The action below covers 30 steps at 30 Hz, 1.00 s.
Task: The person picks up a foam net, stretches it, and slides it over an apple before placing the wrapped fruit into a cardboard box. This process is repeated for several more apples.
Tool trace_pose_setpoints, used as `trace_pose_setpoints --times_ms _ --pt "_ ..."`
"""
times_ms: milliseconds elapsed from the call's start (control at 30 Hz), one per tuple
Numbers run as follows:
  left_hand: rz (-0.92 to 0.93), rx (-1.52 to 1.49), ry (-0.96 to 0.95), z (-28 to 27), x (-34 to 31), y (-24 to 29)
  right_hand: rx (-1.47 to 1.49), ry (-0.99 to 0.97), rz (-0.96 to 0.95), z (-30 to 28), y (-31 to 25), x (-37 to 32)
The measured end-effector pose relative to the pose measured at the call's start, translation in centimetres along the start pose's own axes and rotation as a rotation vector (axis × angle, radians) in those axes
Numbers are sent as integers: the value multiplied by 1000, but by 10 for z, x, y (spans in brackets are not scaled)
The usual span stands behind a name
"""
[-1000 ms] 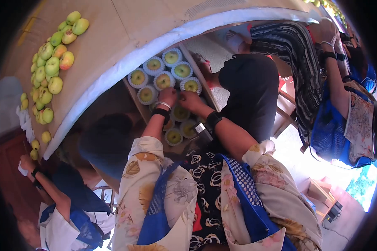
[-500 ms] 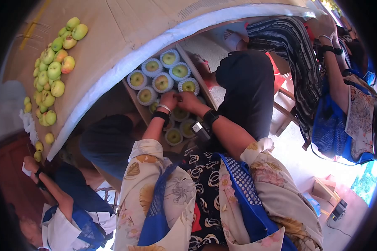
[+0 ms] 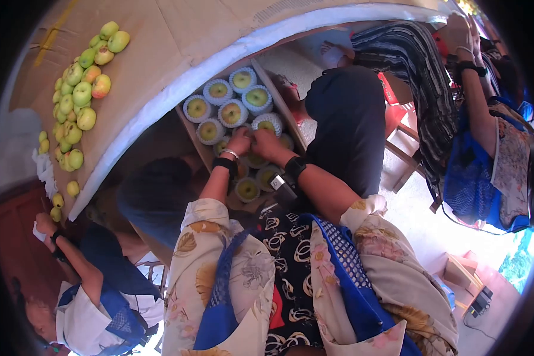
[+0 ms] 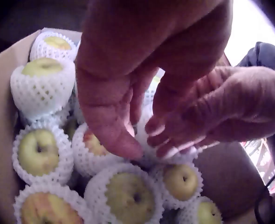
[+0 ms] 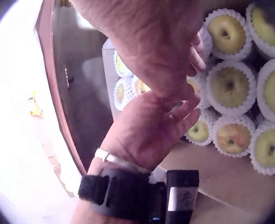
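Observation:
In the head view my left hand (image 3: pixel 239 142) and right hand (image 3: pixel 267 145) meet low over an open cardboard box (image 3: pixel 191 132) of apples in white foam nets. Bent fingers of my left hand (image 4: pixel 114 88) and the right hand's fingertips (image 4: pixel 163 140) pinch at a white foam net (image 4: pixel 144 123) in the left wrist view. What sits inside that net is mostly hidden by the hands. Right below them lie a netted green apple (image 4: pixel 130 196) and a yellowish one (image 4: pixel 180 182). The right wrist view shows my left hand (image 5: pixel 144 126) under my right hand (image 5: pixel 151 42).
A cardboard-covered table (image 3: pixel 160 47) with a white edge curves above the box. Loose apples (image 3: pixel 80 95) lie in a heap at its left. My dark-trousered knee (image 3: pixel 353 118) stands beside the box. Other people sit at left and right, with a wooden stool (image 3: pixel 403 139) at right.
My two hands have drawn closer together over the box, the right one shifting slightly left and down. The person at lower left has moved their hand a little upward.

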<state>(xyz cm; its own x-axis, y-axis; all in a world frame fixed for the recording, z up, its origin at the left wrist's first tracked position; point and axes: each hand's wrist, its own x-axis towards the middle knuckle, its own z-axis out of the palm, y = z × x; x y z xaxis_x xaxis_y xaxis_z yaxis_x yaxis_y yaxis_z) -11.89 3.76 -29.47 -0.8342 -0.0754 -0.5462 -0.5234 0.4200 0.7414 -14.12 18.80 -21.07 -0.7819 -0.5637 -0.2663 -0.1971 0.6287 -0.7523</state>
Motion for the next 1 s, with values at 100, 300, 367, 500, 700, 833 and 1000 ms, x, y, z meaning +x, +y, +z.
trace_pose_setpoints --times_ms 100,300,367,500,700,833,1000 --pt "40 -205 8 17 19 -27 -15 130 45 4 0 -2" --pt "-73 -1028 -198 29 -20 36 -37 176 47 -30 -20 -17" --pt "-105 -1231 -119 55 -13 30 -102 223 8 -46 -19 -15" --pt "-49 -793 289 79 -3 30 -169 216 42 -59 -14 -18" --pt "-41 -581 332 71 0 43 -139 260 58 -73 -10 -10" --pt "-167 -560 373 70 -11 55 -134 215 107 -71 -9 -4" --pt "-123 -797 258 52 -25 63 -148 252 -3 -68 -10 0"
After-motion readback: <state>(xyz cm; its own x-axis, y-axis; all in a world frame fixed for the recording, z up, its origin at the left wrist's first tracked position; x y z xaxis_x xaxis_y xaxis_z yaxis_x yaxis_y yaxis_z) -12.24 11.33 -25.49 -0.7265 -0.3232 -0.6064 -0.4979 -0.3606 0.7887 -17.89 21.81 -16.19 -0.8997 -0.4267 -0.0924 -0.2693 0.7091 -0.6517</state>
